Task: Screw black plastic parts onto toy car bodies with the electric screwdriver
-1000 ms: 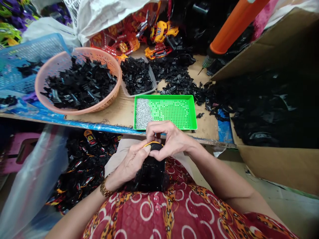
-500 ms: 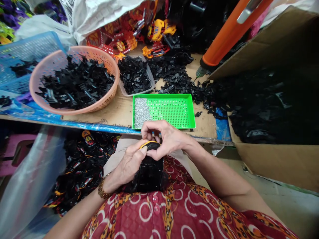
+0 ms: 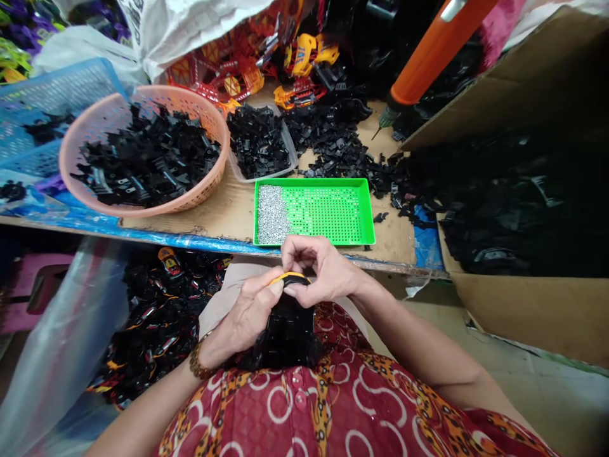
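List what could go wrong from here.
The left hand and right hand pinch the yellow-edged black piece, which might slip. The green tray lies near the front edge of the table, close to the right hand; a knock could scatter its small silver pieces. The orange tool points tip-down over the table and might nick a reaching hand.

left of the fingers [image 3: 269, 297] sit a pink stool [image 3: 21, 301] and a clear plastic bag [image 3: 71, 336]; beyond the fingers, leftward, a blue perforated basket [image 3: 71, 82] and a white sack [image 3: 185, 32]; rightward, a cardboard box [image 3: 533, 311].
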{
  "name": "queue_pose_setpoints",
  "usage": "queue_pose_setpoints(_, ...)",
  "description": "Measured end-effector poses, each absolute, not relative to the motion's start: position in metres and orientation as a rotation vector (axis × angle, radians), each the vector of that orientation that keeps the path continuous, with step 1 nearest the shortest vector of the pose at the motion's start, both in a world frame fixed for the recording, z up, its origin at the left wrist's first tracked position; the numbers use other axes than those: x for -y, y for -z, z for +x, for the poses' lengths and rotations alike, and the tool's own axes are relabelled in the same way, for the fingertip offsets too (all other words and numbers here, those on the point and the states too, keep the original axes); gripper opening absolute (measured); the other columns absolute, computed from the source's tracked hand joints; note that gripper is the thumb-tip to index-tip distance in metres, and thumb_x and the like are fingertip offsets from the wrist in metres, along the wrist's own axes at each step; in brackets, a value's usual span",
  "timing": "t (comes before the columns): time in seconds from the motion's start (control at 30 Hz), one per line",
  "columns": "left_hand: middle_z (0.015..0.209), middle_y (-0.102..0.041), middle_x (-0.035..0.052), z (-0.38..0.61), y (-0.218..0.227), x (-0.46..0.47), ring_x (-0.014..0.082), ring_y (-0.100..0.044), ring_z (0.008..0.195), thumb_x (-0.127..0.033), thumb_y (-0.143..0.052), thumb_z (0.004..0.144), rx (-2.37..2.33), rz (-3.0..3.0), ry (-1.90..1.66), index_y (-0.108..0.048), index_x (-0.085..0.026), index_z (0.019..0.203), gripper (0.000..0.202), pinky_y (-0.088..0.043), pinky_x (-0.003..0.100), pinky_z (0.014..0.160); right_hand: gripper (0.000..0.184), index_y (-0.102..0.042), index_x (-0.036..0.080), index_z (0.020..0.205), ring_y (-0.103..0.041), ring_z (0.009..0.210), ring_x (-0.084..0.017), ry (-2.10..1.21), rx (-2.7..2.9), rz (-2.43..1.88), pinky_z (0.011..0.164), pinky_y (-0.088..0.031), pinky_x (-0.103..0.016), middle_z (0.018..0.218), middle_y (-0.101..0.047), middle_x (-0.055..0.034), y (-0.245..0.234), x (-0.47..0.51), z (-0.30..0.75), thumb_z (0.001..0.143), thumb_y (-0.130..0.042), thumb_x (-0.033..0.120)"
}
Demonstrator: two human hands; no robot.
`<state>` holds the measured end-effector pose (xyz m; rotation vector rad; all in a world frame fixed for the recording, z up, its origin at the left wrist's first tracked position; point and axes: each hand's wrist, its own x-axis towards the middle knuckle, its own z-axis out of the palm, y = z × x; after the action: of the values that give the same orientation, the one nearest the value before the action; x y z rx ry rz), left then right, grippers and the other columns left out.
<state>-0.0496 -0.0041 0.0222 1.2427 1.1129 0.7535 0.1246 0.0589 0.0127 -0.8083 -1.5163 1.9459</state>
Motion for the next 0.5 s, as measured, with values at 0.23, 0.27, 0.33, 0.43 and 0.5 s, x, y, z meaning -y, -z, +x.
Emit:
queue_pose_setpoints(0.23,0.086,-0.066,0.0034,-0.054,-0.018,0.002,0.0204,-0.056,0.082,-0.047,-0.047,0.097,-1.136,1.186,-0.712,-0.073,-0.016,0.095,0.041,-0.048,0.030,0.075,0.026,-0.059,0.018,0.084,-0.048,0.058,-0.006,-1.910,1.595,-0.814,0.054,-0.041,-0.020,0.068,-0.056,0.0077,-0.014,-0.061,0.133,0.064,-0.074,0.022)
queue_pose_setpoints(0.27,0.087,-0.067,0.0037,-0.055,-0.017,0.002,0.0206,-0.057,0.082,-0.048,-0.047,0.097,-1.132,1.164,-0.704,-0.074,-0.015,0.097,0.042,-0.047,0.029,0.075,0.027,-0.061,0.018,0.088,-0.051,0.061,-0.007,-1.874,1.645,-0.810,0.057,-0.044,-0.022,0.071,-0.058,0.0064,-0.017,-0.061,0.136,0.065,-0.075,0.023)
queue_pose_setpoints(0.33,0.087,-0.067,0.0037,-0.058,-0.015,0.002,0.0200,-0.057,0.081,-0.048,-0.050,0.097,-1.118,1.135,-0.695,-0.075,-0.015,0.097,0.041,-0.046,0.028,0.072,0.028,-0.063,0.017,0.092,-0.055,0.065,-0.008,-1.810,1.713,-0.813,0.061,-0.047,-0.024,0.076,-0.061,0.0044,-0.021,-0.059,0.140,0.067,-0.073,0.023)
queue_pose_setpoints(0.43,0.090,-0.069,0.0040,-0.062,-0.017,-0.001,0.0198,-0.058,0.084,-0.046,-0.058,0.095,-1.064,1.113,-0.689,-0.075,-0.015,0.095,0.035,-0.046,0.027,0.076,0.025,-0.062,0.017,0.090,-0.053,0.063,-0.009,-1.771,1.722,-0.852,0.059,-0.046,-0.024,0.074,-0.060,0.0043,-0.026,-0.056,0.140,0.067,-0.071,0.022)
queue_pose_setpoints(0.5,0.088,-0.070,0.0043,-0.062,-0.020,-0.004,0.0200,-0.058,0.085,-0.046,-0.063,0.092,-1.069,1.095,-0.682,-0.075,-0.015,0.091,0.033,-0.045,0.028,0.078,0.024,-0.061,0.017,0.088,-0.050,0.061,-0.008,-1.783,1.709,-0.872,0.058,-0.045,-0.024,0.071,-0.059,0.0051,-0.028,-0.055,0.138,0.066,-0.070,0.021)
